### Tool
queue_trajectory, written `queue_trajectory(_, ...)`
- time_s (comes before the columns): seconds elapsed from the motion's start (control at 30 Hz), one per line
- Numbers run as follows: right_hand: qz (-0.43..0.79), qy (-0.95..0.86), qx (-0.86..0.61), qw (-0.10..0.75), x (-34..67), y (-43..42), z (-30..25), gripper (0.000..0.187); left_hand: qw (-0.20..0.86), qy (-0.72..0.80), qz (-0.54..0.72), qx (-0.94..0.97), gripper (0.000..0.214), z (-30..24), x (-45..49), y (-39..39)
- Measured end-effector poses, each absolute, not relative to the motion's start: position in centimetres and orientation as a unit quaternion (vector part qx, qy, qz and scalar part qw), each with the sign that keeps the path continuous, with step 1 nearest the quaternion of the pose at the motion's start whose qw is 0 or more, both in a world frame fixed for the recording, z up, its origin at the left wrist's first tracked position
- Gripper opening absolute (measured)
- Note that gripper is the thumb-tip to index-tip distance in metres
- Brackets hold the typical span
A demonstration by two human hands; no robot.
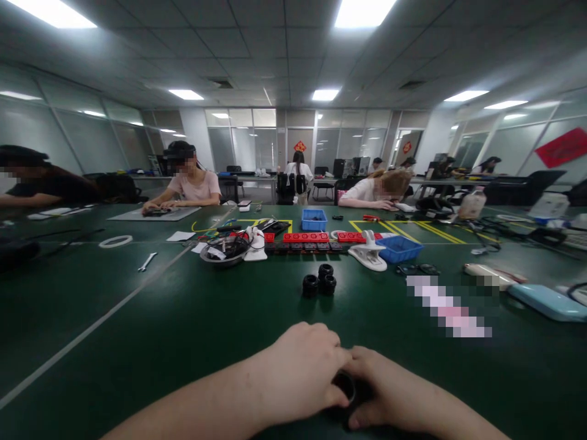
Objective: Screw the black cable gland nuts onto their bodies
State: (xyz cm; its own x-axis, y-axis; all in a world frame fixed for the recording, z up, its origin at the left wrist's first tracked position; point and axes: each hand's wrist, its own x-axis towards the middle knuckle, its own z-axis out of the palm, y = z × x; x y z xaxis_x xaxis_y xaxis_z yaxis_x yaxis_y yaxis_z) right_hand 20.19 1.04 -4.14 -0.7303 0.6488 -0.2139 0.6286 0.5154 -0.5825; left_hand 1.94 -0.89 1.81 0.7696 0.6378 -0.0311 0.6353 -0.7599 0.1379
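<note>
Close to the table's front edge, my left hand (309,366) and my right hand (383,388) meet around a black ring-shaped part (346,386). The fingers of both hands are closed on it from either side, and they hide most of its shape. Through the gap between my thumbs its round dark opening shows. Farther forward, three small black ribbed cylindrical pieces (326,284) stand grouped on the green tabletop (220,342); their exact kind is hard to make out.
Across the middle stand a red-and-black strip of sockets (306,238), a blue bin (313,219), another blue bin (400,249), a bowl of cables (224,249) and a white clamp (368,252). A wrench (147,262) lies left, a light-blue case (548,302) right. Other people sit beyond.
</note>
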Motion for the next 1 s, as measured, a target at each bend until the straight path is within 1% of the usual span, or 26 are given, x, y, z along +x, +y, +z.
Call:
queue_trajectory(0.1,0.326,-0.870,-0.369,0.035,20.1,1.0,-4.2,0.038,0.110,0.269,0.009,0.957,0.038,1.3,1.5,-0.8)
queue_trajectory(0.17,0.321,-0.871,-0.370,0.041,20.1,1.1,-4.2,0.037,0.127,0.268,-0.003,0.955,0.036,0.8,1.8,-0.7)
queue_trajectory(0.27,0.316,-0.875,-0.365,0.029,20.2,1.2,-4.5,0.033,0.123,0.318,-0.058,0.938,0.031,0.3,3.1,-0.5)
queue_trajectory(0.37,0.312,-0.874,-0.371,0.021,20.4,1.2,-4.7,0.033,0.104,0.382,-0.112,0.911,0.038,0.5,4.4,-0.4)
queue_trajectory(0.43,0.308,-0.876,-0.370,0.027,20.5,1.3,-4.8,0.034,0.090,0.413,-0.134,0.896,0.041,0.8,5.0,-0.6)
queue_trajectory(0.57,0.302,-0.884,-0.355,0.039,20.6,1.4,-5.0,0.030,0.072,0.462,-0.163,0.869,0.051,1.0,5.7,-1.0)
queue_trajectory(0.63,0.295,-0.888,-0.350,0.042,20.6,1.5,-5.2,0.031,0.066,0.477,-0.156,0.862,0.054,0.5,5.9,-1.2)
queue_trajectory(0.83,0.272,-0.906,-0.319,0.055,20.8,1.8,-5.6,0.032,0.052,0.501,-0.104,0.858,0.049,-0.5,5.7,-1.6)
queue_trajectory(1.0,0.262,-0.905,-0.333,0.048,20.9,1.9,-5.6,0.034,0.043,0.504,-0.086,0.858,0.056,0.3,4.9,-2.0)
